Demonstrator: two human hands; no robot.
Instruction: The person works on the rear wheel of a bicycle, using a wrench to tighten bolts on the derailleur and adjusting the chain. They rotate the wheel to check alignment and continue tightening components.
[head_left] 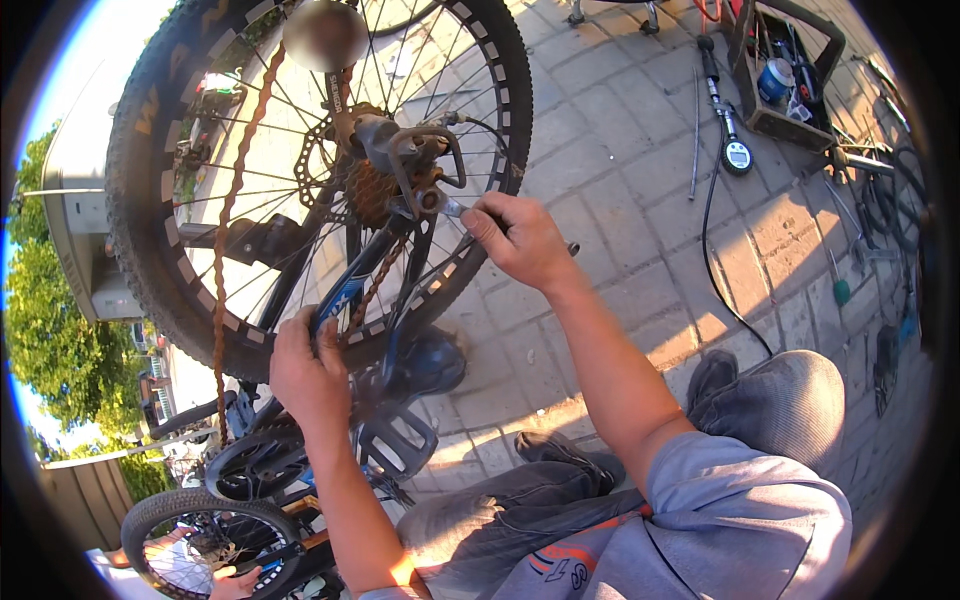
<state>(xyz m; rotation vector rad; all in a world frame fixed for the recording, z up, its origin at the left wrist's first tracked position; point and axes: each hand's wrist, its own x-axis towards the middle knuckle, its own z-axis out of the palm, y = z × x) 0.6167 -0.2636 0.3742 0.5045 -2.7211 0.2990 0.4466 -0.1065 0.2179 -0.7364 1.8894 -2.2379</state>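
An upturned bicycle was seen with its rear wheel [300, 170] raised, and a spanner [452, 208] was held at the axle nut beside the rusted sprocket cluster [372, 192]. The right hand [520, 240] was closed firmly around the spanner's shaft, the tool's head being seated at or just against the nut; whether the jaws were fully engaged could not be told, since the fingers and the derailleur guard [425, 155] partly hid the joint. The left hand [310, 375] was wrapped tightly around the blue frame stay [345, 300], just below the wheel rim, so that the frame was braced. A slip was judged the chief hazard: if the spanner were only partly seated, force on it could round the nut and drive the knuckles into the sprocket teeth or the spokes. The slack, rusty chain [228, 210] hung near the left forearm and could catch skin or sleeve if the wheel turned. The bicycle could also tip if the bracing grip were relaxed. Counted in view were one spanner, one chain, one sprocket cluster, two hands at work, two bicycle wheels (the second [205, 540] at the lower left), one pedal [398, 440], one pressure gauge with hose [737, 155] lying on the paving, and one open toolbox [785, 70] well apart from the work.
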